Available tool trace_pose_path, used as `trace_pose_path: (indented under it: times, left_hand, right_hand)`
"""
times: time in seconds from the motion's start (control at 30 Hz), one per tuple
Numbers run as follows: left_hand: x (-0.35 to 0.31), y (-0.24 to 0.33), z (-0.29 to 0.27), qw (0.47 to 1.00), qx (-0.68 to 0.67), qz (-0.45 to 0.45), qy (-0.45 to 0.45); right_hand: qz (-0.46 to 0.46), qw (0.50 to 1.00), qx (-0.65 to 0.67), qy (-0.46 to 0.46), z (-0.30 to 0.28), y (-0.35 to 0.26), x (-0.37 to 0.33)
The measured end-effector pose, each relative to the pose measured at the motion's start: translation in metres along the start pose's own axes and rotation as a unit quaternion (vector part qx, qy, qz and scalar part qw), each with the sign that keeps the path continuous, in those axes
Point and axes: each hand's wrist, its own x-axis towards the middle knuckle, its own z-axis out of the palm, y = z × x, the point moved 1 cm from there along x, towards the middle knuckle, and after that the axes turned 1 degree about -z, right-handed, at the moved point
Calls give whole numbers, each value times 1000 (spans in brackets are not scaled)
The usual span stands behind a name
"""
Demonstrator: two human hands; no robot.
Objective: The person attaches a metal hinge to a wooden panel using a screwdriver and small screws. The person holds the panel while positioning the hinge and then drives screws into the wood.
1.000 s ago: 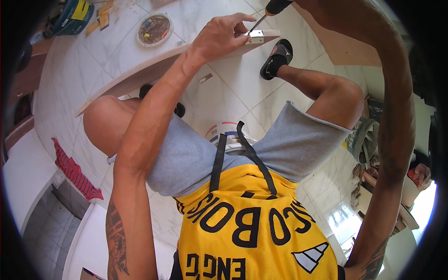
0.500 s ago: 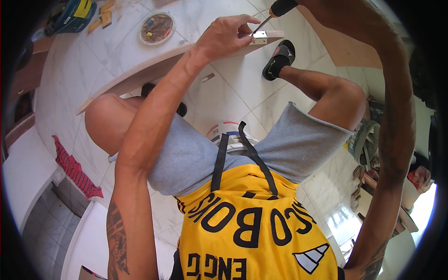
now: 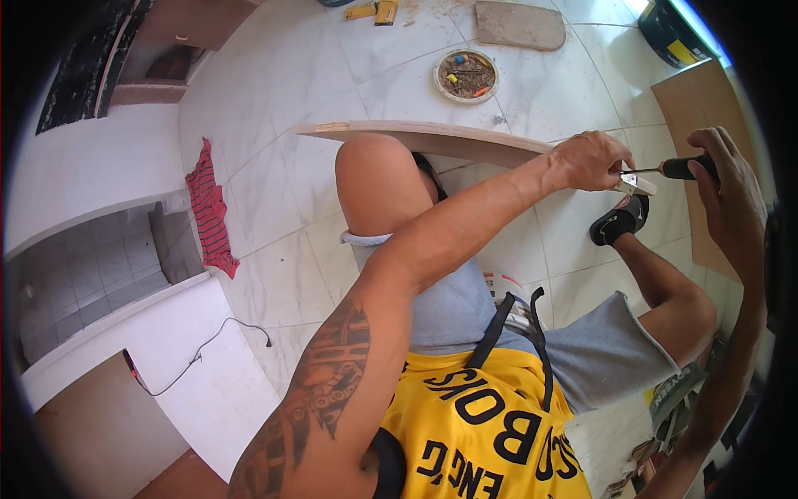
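My left hand (image 3: 588, 160) is closed on a small metal bracket (image 3: 638, 183) at the end of a long pale wooden board (image 3: 416, 137) that lies across my raised left knee. My right hand (image 3: 725, 179) grips the black handle of a screwdriver (image 3: 675, 170), whose thin shaft points left into the bracket beside my left fingers. The screw itself is hidden by my fingers.
A round dish of mixed screws and bits (image 3: 467, 75) sits on the white tiled floor beyond the board. A brown panel (image 3: 706, 108) leans at the right, a red striped cloth (image 3: 209, 212) lies at the left, and a black sandal (image 3: 619, 218) is on my foot.
The view has swung, so the board, knee and both hands now sit lower and further right in the picture. Both hands keep the same hold on bracket and screwdriver.
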Motion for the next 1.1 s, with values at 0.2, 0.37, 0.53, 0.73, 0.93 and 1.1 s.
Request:
trace_pose_path:
  times: [0.2,0.37,0.53,0.73,0.93,1.1]
  left_hand:
    - [5,-5,8,1000,-10,25,5]
    - [-24,-21,-15,999,41,-22,1]
    - [12,-2,13,1000,-6,13,-8]
    - [-4,-10,1,1000,5,-26,-15]
    - [-10,-12,-7,999,26,-40,-16]
    - [7,-2,9,1000,-2,-14,-14]
  right_hand:
    - [75,996,-40,-26,-12,-8,-5]
    - [-31,998,50,-15,8,-20,17]
    - [106,977,-170,-66,-45,-67,8]
    - [118,980,-87,-135,-30,-51,7]
    - [21,978,-75,-191,-48,-53,28]
    - [110,973,-67,-192,-45,-49,3]
